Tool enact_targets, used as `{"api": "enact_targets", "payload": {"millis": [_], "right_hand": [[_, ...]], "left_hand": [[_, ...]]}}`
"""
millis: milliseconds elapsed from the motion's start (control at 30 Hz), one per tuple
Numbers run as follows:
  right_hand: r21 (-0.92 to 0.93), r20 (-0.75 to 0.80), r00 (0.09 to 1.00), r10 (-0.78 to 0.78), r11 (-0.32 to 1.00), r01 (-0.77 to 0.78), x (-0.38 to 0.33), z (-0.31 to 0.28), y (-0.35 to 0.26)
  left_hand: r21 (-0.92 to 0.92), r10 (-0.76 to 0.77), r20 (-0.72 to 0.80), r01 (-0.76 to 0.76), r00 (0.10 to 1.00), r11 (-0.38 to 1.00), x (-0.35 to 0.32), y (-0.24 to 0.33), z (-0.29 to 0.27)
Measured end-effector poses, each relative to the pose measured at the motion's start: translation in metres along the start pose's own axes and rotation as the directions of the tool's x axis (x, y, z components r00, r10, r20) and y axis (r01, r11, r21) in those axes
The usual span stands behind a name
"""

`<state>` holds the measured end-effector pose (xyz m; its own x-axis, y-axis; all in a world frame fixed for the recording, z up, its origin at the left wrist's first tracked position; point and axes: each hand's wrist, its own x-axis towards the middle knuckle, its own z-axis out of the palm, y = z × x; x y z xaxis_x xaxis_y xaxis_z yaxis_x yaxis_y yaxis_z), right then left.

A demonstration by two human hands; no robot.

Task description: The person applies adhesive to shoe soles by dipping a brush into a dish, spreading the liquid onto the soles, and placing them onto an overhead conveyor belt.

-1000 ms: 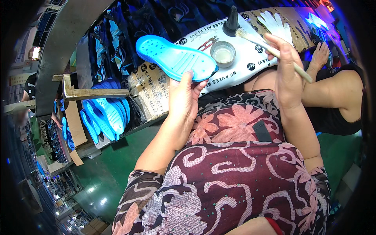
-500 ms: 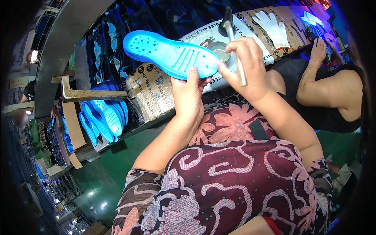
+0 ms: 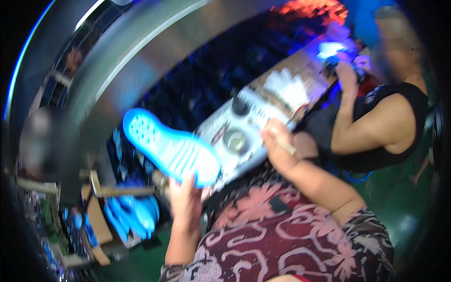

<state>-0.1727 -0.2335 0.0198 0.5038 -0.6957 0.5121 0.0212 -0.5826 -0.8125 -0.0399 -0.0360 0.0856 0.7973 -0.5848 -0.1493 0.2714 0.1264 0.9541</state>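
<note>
One blue shoe sole (image 3: 171, 151), held up by the left hand (image 3: 187, 203) at its heel end, grip closed on it; now tilted, toe up-left, above the lap. Right hand (image 3: 277, 149), grip closed on a thin stick (image 3: 285, 146), has drawn away from the sole toward the small round pot (image 3: 235, 139) on the worktop (image 3: 263, 110): brushing looks paused for reloading. Whole frame motion-blurred; stick tip and pot contents indistinct; co-worker (image 3: 371, 117) at right partly cut off.
</note>
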Motion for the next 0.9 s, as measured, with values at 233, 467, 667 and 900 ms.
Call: {"api": "enact_targets", "payload": {"millis": [233,467,667,900], "right_hand": [[0.131,0.004,1.000,0.011,0.991,-0.011,0.000,-0.041,0.005],[0.130,-0.071,0.991,0.114,0.986,-0.104,0.003,-0.089,0.024],[0.324,-0.106,0.946,0.308,0.910,-0.260,-0.002,-0.102,0.038],[0.303,-0.004,0.968,0.249,0.923,-0.237,-0.001,-0.093,0.055]], "left_hand": [[0.084,-0.166,0.779,0.162,0.604,0.983,0.018,0.068,0.069],[-0.327,-0.084,0.659,0.386,0.747,0.863,0.179,0.127,0.370],[-0.419,0.177,0.788,0.303,0.589,0.856,0.149,0.081,0.392],[0.173,0.053,0.377,-0.127,0.925,0.977,0.123,-0.008,0.131]]}}
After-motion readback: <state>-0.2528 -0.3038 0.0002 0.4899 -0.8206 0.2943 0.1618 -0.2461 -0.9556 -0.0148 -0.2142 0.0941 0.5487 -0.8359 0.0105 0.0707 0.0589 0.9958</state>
